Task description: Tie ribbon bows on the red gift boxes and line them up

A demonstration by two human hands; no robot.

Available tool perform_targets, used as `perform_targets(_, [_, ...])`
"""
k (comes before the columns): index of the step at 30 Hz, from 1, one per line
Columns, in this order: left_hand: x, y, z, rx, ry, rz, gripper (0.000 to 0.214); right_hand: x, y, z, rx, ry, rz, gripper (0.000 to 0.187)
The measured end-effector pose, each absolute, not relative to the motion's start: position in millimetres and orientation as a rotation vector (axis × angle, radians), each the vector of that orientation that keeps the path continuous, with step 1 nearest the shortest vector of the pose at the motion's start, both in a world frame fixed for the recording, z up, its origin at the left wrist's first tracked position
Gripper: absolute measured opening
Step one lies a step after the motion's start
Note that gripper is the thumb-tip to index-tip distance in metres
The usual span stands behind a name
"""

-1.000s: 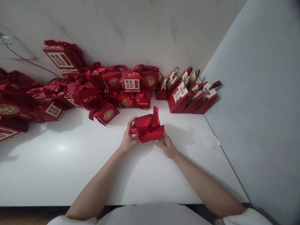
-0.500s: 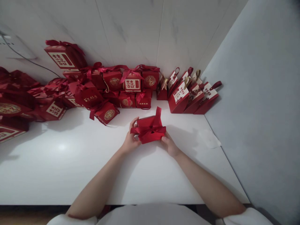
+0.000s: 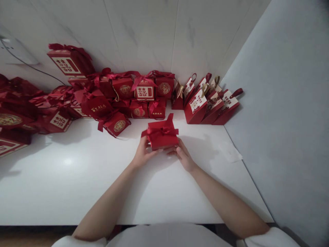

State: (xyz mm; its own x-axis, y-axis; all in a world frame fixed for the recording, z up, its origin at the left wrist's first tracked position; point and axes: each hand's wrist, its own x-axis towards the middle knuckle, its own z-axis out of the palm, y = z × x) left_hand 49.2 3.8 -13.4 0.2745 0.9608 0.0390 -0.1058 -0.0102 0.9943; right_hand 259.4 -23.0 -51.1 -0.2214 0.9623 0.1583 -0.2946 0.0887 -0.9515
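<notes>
Both hands (image 3: pixel 164 154) under red box (image 3: pixel 162 136)

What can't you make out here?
Head view only.
Underside of the red gift box: hidden by the box, the left hand and the right hand.
Print on the stacked boxes at the back: too small, blurred.
Boxes at the left edge: cut off by the frame.
Pale sheet on the table: too faint to identify.

red gift box (image 3: pixel 162 137) turned more upright, lifted farther from body, bow (image 3: pixel 164 130) now on top
</notes>
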Motion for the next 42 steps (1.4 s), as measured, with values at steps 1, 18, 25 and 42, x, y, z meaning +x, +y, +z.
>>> perform_targets(1, [48.7,4.3,-13.2,1.299,0.935,1.079,0.089,259.1,-22.6,-51.6,-0.807,-1.217,1.382,0.054])
perform_targets(18, [48.0,14.2,-18.3,0.998,0.940,1.141,0.072,256.3,-26.0,-44.4,-1.081,-1.245,0.991,0.022])
perform_targets(25, [49.6,10.7,-23.1,1.122,0.922,1.068,0.082,256.6,-30.7,-37.7,-1.027,-1.313,0.923,0.017])
perform_targets(42, [48.5,15.7,-17.8,0.824,0.945,0.987,0.067,256.1,-31.5,-34.8,-0.991,-1.488,0.953,0.056])
